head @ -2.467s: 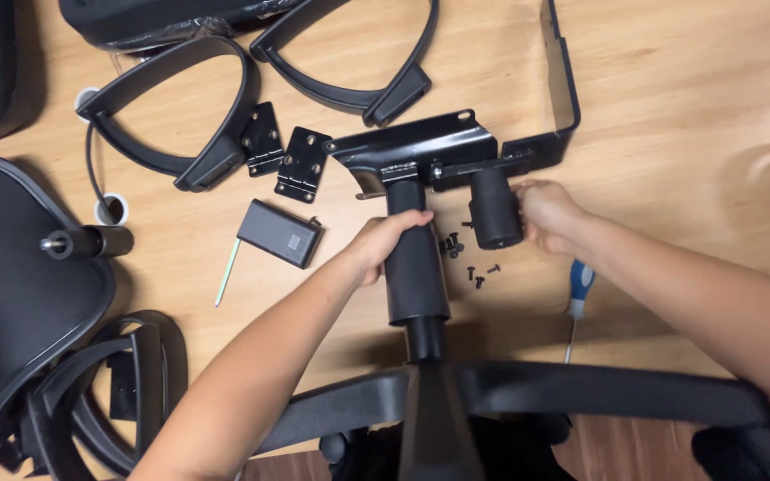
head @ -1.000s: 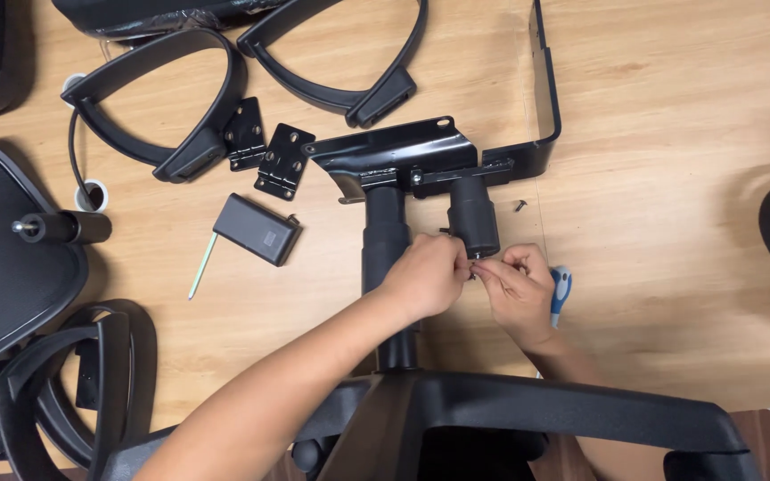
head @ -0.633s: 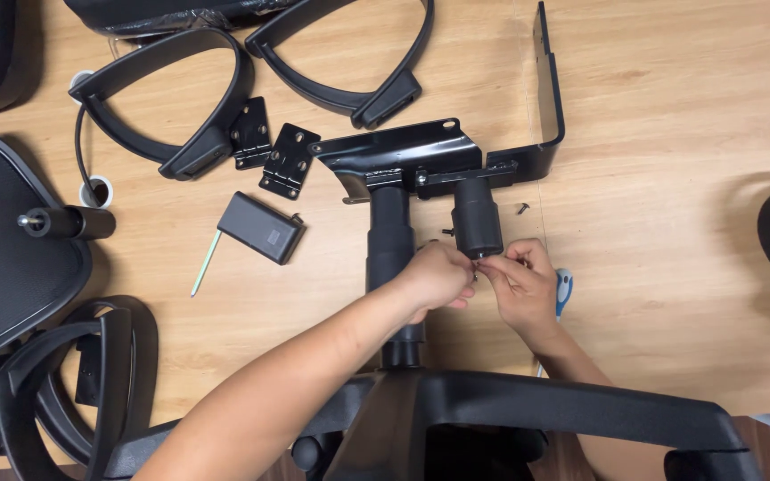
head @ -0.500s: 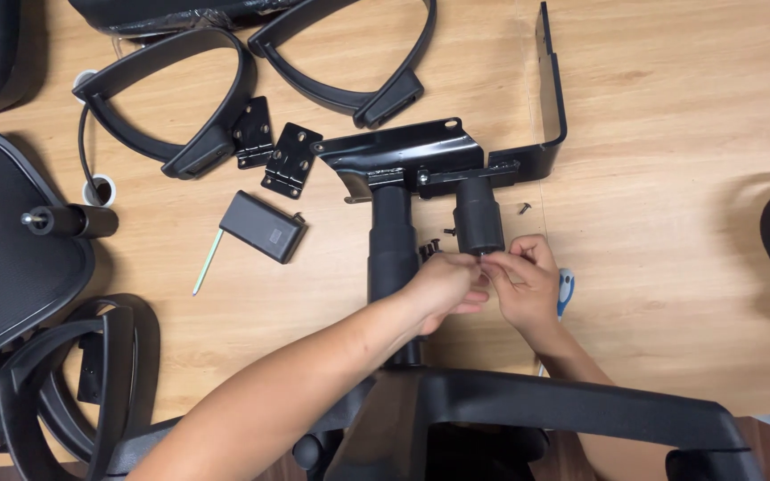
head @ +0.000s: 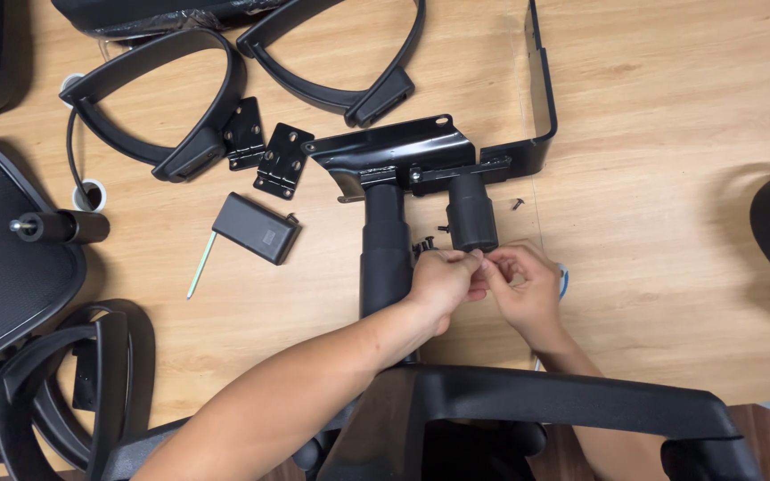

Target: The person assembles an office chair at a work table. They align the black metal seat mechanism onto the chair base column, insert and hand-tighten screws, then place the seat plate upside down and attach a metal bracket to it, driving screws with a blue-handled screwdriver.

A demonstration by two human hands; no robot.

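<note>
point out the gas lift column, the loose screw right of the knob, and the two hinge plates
gas lift column [head: 384, 254], head view, middle of the black cylinder
loose screw [head: 518, 204], head view, its head
hinge plates [head: 283, 160], head view, centre of the right plate

This looks like a room in a home or office: a wooden floor [head: 670, 134] covered with unassembled chair parts, armrests [head: 153, 98], brackets [head: 282, 160] and screws [head: 425, 245].

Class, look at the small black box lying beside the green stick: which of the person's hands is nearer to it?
Left. The left hand lies right of the small black box; the right hand is farther right.
</note>
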